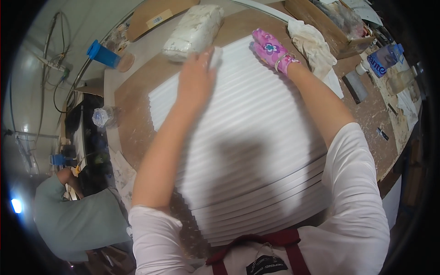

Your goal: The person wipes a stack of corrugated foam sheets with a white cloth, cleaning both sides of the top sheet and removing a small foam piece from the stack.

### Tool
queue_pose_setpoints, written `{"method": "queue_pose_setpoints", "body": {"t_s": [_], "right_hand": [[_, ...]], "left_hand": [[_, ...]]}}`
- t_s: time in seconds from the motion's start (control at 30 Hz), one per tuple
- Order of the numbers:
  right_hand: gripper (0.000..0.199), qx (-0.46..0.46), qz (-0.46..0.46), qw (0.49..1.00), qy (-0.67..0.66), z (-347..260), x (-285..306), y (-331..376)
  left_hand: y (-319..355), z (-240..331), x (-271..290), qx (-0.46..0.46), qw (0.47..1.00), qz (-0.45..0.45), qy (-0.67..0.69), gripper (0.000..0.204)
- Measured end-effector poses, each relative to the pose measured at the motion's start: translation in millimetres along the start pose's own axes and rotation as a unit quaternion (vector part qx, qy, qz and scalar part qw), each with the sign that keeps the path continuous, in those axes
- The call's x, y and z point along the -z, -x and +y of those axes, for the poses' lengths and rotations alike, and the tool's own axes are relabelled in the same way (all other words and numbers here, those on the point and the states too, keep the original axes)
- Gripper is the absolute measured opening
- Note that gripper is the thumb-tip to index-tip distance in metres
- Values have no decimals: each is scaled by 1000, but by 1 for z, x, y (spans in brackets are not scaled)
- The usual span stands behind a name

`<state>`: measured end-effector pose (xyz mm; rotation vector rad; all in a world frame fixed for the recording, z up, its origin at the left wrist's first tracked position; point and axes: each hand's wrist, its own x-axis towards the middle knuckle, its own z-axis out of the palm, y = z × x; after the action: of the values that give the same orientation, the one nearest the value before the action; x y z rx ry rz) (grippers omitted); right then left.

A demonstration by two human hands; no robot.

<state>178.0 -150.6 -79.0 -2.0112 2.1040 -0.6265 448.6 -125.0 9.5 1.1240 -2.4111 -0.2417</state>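
Observation:
Long white strips (243, 114) lie side by side in a broad sheet before me, with stepped layers along the near edge. My left hand (197, 80), bare and blurred by motion, is over the far left part of the strips. Its fingers are closed on a small white pad (216, 57), whose kind I cannot make out. Just beyond that hand lies a white, plastic-wrapped block (193, 33). My right hand (273, 49) wears a pink flowered glove with a band at the wrist. It rests flat on the far right edge of the strips, fingers extended.
A crumpled off-white cloth (312, 48) and a wooden box (330, 32) sit at the far right, near a plastic bottle (382, 60) and a grey block (355, 87). A blue-topped cup (104, 54) stands far left. Another person (82, 220) in grey-green is at lower left.

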Motion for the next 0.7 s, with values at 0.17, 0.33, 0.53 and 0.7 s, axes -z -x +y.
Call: {"method": "queue_pose_setpoints", "body": {"t_s": [0.17, 0.33, 0.53, 0.7], "right_hand": [[65, 79, 22, 990, 116, 10, -17, -10], [68, 30, -1, 999, 45, 2, 2, 5], [70, 11, -3, 998, 60, -3, 3, 5], [72, -25, -25, 998, 51, -17, 8, 8]], "left_hand": [[-18, -41, -19, -2, 988, 0, -155, 40], [21, -87, 15, 41, 983, -42, -176, 38], [68, -134, 86, 99, 930, -91, -343, 38], [31, -82, 36, 27, 979, -10, -202, 38]]}}
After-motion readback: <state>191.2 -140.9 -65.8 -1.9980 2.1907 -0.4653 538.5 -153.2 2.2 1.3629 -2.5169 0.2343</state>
